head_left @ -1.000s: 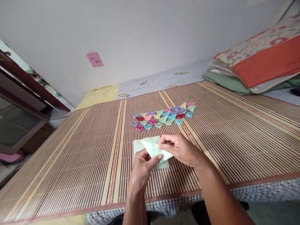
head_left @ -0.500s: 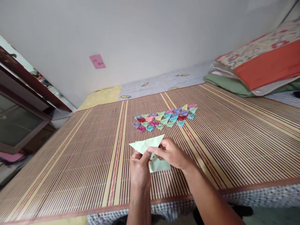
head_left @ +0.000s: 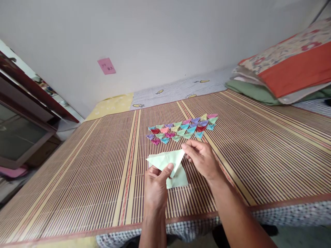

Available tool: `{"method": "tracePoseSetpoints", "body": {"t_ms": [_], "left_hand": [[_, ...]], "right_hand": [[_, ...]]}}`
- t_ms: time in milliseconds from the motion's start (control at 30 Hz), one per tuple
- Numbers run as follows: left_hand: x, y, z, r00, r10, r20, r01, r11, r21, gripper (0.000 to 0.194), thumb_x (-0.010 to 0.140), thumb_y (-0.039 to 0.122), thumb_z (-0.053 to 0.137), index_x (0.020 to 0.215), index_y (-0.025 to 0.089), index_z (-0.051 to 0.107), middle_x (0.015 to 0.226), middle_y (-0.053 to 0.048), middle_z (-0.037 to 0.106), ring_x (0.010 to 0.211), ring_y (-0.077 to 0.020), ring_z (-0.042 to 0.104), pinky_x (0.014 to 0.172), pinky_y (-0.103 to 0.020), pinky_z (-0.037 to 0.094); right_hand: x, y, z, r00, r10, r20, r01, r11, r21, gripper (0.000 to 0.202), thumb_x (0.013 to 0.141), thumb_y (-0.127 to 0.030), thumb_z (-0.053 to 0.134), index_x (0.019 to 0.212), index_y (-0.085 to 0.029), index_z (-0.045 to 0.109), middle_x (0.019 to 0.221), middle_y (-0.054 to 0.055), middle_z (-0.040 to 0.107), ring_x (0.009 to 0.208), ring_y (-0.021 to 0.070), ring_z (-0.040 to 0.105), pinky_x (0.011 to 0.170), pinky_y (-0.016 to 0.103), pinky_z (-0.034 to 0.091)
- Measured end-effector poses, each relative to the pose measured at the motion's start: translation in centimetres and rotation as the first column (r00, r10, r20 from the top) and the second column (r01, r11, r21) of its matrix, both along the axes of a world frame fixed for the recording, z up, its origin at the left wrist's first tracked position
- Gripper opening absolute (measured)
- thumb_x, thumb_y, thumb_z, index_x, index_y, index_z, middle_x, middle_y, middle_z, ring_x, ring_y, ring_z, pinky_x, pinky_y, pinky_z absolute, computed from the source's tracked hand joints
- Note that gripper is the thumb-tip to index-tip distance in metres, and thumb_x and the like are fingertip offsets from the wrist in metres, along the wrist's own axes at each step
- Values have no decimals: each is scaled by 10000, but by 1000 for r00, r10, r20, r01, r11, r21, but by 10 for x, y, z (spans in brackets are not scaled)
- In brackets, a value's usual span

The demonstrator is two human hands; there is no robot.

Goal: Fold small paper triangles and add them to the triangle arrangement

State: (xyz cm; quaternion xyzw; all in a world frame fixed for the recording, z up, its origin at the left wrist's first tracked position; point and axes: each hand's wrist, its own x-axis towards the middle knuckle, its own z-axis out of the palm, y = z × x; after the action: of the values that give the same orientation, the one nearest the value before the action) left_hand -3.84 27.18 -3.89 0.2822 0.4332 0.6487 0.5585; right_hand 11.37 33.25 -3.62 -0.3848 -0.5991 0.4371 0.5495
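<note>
A pale green folded paper (head_left: 160, 159), triangular with its long edge uppermost, is held up between my hands. My left hand (head_left: 157, 186) grips its lower part, the thumb lying across the front and the fingers behind. At the upper right corner, my right hand (head_left: 203, 158) pinches the tip between thumb and fingers. Below the folded piece, a pale green paper sheet (head_left: 179, 179) lies on the striped mat (head_left: 103, 179), partly covered by my left hand and the folded paper. Several small folded paper boats (head_left: 181, 132) in many colours stand in rows just beyond.
At the right rear lies a stack of folded bedding (head_left: 297, 72) in orange, floral and green. A pink note (head_left: 106, 66) is stuck to the white wall (head_left: 165, 38). Checked cloth (head_left: 170, 91) shows beyond the mat, and a cabinet (head_left: 22, 127) stands at the left.
My right hand has moved from the lower middle of the folded paper up and right to its corner. The paper has tilted and dropped slightly, while my left hand keeps its grip.
</note>
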Motion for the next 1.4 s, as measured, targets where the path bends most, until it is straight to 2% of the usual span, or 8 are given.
{"method": "tracePoseSetpoints", "body": {"t_ms": [100,233,333,567,700,933,1167,1400], "left_hand": [[-3,0,-1,1000,-1,10,1,1000,-24,337,629,312,944,864,117,798,769,-90,789,642,-212,714,612,-298,552],[-8,-1,-2,998,-64,-27,63,998,-19,326,693,312,913,936,129,799,824,-97,796,694,-227,730,647,-316,563],[-9,0,-4,993,-66,-95,69,997,35,254,732,315,889,906,156,794,806,-69,779,697,-201,709,667,-303,553],[-17,7,-12,936,-31,-350,123,962,245,82,853,249,781,797,192,766,788,-15,661,747,-133,586,660,-210,476],[-18,7,-13,929,-61,-365,150,964,221,105,854,275,775,806,185,752,830,-22,635,743,-151,581,662,-242,498],[-16,3,-8,892,-177,-417,269,947,174,129,868,297,773,848,170,773,807,-47,653,806,-200,598,775,-294,475],[-15,1,-9,865,-245,-437,320,942,104,168,875,299,763,781,163,734,762,-31,617,729,-177,557,716,-279,455],[-14,-2,-10,876,-288,-386,333,941,54,170,849,310,785,842,143,754,767,-36,649,692,-162,566,664,-265,459]], "right_hand": [[4,3,2,996,-24,-92,20,999,-43,369,966,-464,630,718,-192,620,628,-29,551,568,118,515,544,235,415],[11,4,7,990,144,2,-144,988,-48,269,955,-456,676,953,-197,749,800,13,695,712,141,624,664,251,487],[13,2,8,972,229,52,-227,973,-44,219,926,-414,727,958,-200,760,854,26,741,772,159,659,695,263,504],[16,-11,29,972,116,205,-138,986,96,131,947,-265,692,847,-205,752,810,1,743,765,154,670,710,269,506],[13,-18,40,963,132,234,-161,981,107,107,924,-203,702,830,-204,752,793,-5,735,748,149,665,697,268,506],[1,-22,39,943,232,237,-253,965,63,101,911,-191,712,828,-205,767,822,11,732,760,155,649,708,296,494],[-1,-22,36,929,257,266,-274,961,26,137,907,-166,707,786,-201,761,779,-3,693,711,134,605,657,282,447],[-1,-22,35,925,262,275,-282,959,33,121,896,-148,704,794,-194,748,781,-8,680,690,124,584,613,264,430]]}}
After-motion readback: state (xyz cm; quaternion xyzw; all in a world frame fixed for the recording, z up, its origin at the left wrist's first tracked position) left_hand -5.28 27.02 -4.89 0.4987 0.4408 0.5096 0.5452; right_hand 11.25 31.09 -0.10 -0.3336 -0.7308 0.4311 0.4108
